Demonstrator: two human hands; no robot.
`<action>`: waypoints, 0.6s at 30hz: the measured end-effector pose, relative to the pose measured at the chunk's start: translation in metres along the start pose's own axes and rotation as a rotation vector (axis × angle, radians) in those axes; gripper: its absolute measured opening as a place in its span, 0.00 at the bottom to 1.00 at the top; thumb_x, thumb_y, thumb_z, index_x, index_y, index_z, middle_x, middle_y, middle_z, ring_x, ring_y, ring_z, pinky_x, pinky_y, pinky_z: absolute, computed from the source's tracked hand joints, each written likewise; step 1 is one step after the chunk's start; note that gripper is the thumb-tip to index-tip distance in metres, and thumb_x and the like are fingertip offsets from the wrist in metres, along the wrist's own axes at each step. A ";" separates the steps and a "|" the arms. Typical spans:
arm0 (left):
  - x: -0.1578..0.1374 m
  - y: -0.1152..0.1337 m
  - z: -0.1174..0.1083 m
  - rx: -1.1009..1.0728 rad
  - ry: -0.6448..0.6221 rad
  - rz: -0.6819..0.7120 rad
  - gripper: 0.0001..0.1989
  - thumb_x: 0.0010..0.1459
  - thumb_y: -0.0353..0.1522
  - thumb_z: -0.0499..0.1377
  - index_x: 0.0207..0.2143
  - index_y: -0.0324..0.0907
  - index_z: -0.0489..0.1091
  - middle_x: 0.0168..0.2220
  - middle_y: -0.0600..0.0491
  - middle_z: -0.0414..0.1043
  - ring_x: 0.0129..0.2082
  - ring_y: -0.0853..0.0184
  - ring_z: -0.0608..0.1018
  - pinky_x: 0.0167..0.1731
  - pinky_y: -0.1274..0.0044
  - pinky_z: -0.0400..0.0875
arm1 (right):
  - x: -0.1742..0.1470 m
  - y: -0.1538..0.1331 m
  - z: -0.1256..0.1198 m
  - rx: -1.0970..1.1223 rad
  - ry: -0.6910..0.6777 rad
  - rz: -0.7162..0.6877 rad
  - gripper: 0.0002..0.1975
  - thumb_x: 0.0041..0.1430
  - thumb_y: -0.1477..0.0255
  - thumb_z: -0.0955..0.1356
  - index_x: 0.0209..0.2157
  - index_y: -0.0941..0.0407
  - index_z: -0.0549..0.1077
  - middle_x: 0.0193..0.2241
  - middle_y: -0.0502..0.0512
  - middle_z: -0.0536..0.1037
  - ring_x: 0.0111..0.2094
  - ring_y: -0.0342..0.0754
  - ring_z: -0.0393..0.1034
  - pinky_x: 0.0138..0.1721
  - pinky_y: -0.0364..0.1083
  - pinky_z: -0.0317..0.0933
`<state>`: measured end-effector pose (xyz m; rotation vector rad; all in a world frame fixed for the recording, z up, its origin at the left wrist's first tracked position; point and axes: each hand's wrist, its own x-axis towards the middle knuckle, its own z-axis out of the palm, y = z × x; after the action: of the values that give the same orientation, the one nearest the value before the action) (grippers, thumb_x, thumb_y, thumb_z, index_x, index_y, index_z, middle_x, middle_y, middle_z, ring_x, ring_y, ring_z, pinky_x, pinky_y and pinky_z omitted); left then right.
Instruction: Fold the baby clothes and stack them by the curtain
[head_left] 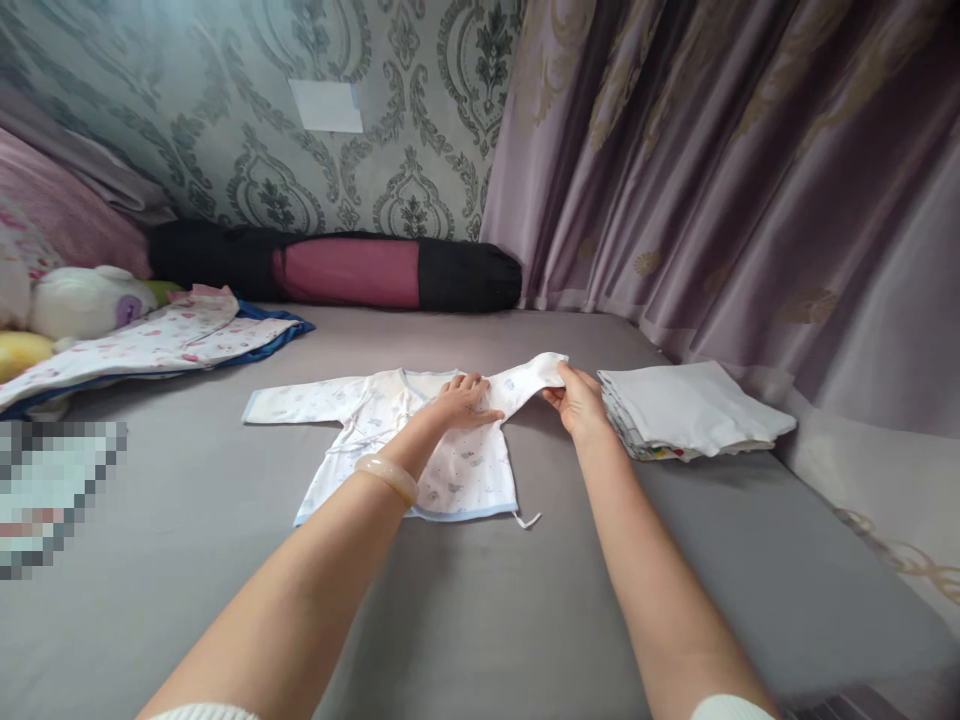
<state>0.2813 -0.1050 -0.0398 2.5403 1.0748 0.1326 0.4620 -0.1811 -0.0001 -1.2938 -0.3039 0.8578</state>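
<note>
The small shirt (465, 475) lies spread on the grey bed sheet (225, 560), to the left of the stack of folded cloths (697, 405). The left hand (465, 400) rests on the upper part of this shirt, palm down, its fingers a little spread. The right hand (580, 402), just beside the left edge of the stack, pinches the end of the nearer sleeve (525, 385) between thumb and fingers; the cuff seems slightly raised from the sheet. The other sleeve (300, 402) stretches out flat on the side away from the stack. In my judgement, the step in hand is the straightening of the pinched sleeve, while the left hand holds the body down. The next move probably calls for gentle tension, with enough pressure of the left palm that the cloth does not slide toward the stack.
</note>
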 end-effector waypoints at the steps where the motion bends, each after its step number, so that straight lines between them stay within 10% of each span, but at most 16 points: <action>1: 0.001 0.000 -0.002 0.015 -0.001 -0.003 0.35 0.54 0.53 0.56 0.60 0.46 0.59 0.66 0.40 0.52 0.65 0.44 0.54 0.60 0.54 0.51 | -0.004 -0.001 0.005 0.001 -0.027 -0.001 0.04 0.61 0.74 0.67 0.31 0.56 0.68 0.20 0.45 0.74 0.18 0.38 0.68 0.17 0.36 0.64; 12: -0.020 -0.012 -0.012 -0.167 0.196 0.107 0.21 0.59 0.44 0.55 0.47 0.39 0.69 0.50 0.41 0.69 0.51 0.55 0.72 0.53 0.66 0.66 | -0.036 0.011 0.072 -0.158 -0.100 0.006 0.05 0.58 0.77 0.66 0.28 0.58 0.67 0.17 0.46 0.72 0.17 0.40 0.67 0.17 0.38 0.64; 18: -0.067 -0.045 -0.014 -0.315 0.395 -0.201 0.21 0.59 0.37 0.55 0.53 0.37 0.67 0.50 0.42 0.72 0.48 0.58 0.75 0.49 0.68 0.70 | -0.040 0.043 0.099 -0.345 -0.082 -0.044 0.04 0.53 0.78 0.65 0.26 0.58 0.68 0.16 0.47 0.71 0.18 0.41 0.67 0.19 0.39 0.65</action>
<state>0.2006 -0.1194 -0.0397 2.1581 1.3256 0.7127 0.3559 -0.1375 -0.0012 -1.5664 -0.5620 0.8457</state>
